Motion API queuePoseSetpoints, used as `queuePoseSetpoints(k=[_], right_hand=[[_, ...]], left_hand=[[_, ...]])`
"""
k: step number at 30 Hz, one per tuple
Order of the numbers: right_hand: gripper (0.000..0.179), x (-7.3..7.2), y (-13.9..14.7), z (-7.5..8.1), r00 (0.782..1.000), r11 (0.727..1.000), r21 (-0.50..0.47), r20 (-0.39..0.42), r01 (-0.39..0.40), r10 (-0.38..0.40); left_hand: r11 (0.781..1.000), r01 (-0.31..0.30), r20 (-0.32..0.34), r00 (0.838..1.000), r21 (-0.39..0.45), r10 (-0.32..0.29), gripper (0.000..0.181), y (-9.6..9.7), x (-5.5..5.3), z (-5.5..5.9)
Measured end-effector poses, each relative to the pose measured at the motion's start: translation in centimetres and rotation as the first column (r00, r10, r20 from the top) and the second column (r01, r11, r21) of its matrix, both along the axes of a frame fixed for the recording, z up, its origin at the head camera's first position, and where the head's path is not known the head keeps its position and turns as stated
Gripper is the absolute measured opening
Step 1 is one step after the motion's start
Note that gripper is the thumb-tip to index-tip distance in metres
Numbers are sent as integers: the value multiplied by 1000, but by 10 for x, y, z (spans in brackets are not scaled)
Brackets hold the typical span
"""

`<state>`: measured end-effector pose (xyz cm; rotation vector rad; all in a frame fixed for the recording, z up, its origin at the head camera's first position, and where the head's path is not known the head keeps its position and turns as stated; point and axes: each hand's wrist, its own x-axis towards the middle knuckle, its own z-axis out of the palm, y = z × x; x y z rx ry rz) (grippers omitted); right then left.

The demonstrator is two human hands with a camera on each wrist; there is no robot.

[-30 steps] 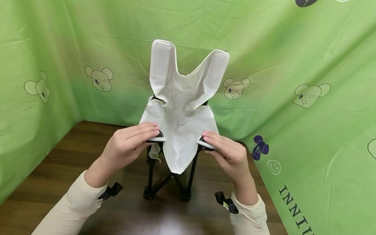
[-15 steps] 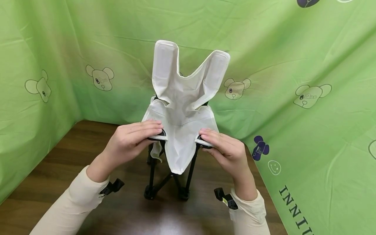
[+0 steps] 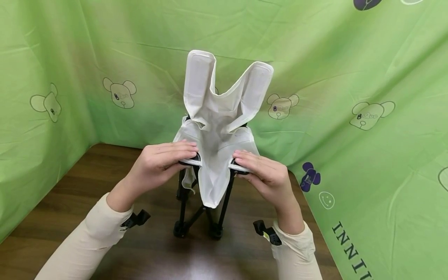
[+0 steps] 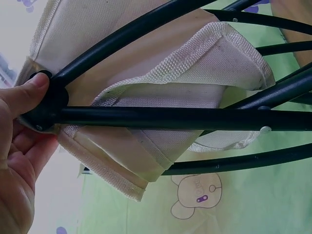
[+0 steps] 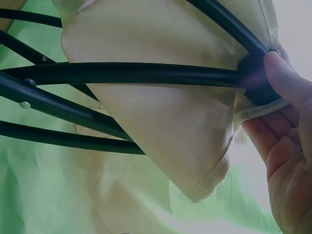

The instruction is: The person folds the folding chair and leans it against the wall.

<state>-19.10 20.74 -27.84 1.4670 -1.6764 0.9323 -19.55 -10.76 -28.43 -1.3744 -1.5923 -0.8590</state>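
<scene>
So it's a little folding camp chair (image 3: 217, 147), off-white fabric on a black tube frame, standing on a wood-grain surface (image 3: 70, 194) with its legs bunched pretty close together. Green bear-print cloth (image 3: 315, 46) hangs behind the chair and down both sides of it.

Both hands are gripping it. The left hand (image 3: 157, 157) pinches the chair's near corner on the person's left, and the wrist view there has the thumb on a black corner joint (image 4: 53, 100) with fingers wrapped to the other side. The right hand (image 3: 264, 171) does the same at the chair's other near corner, thumb against the matching joint (image 5: 253, 80). Between them the seat fabric (image 3: 214, 175) sags into a point at the front of the chair, and the two back flaps (image 3: 199, 76) stick up at the rear with no hand on them.

Handling-wise, I'd guess it's light: thin tubes (image 4: 170, 117), thin cloth. The frame looks stiff but pivots at the rivets, so it probably shifts as a linkage, not one solid lump. The fabric is soft and creases easily, so I wouldn't steer by it. Those corner joints look like the best hold, being chunky and hard. The caps might be a bit slick, and I'd keep fingers away from the crossing tubes below the seat, since they could nip.
</scene>
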Motion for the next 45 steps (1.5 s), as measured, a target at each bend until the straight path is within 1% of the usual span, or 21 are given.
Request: queuePoseSetpoints(k=[5,10,17,23,34,38,44,45], right_hand=[[28,-2,-1,3,1000,1000,1,-4,1,-1],[28,-2,-1,6,1000,1000,5,1,-12,12],[27,-4,-3,8,1000,1000,12,-6,3,-3],[27,-7,-5,8,1000,1000,20,-3,5,-5],[29,-10,-9,12,1000,999,49,3,-2,2],[28,-11,-10,13,1000,999,53,7,1,-1],[29,-13,-11,13,1000,998,56,11,6,-6],[29,-13,-11,12,1000,998,56,11,6,-6]], left_hand=[[1000,12,12,1000,0,-12,22,3,-1,3],[1000,24,18,1000,0,-24,28,8,0,5],[1000,-3,-10,1000,-15,3,35,14,-2,7],[1000,2,-6,1000,-4,-2,38,17,-6,6],[998,61,50,997,18,-62,37,21,-10,7],[997,74,72,995,24,-75,38,22,-12,7],[997,76,98,992,25,-78,39,24,-15,6],[997,75,94,993,23,-77,39,24,-15,6]])
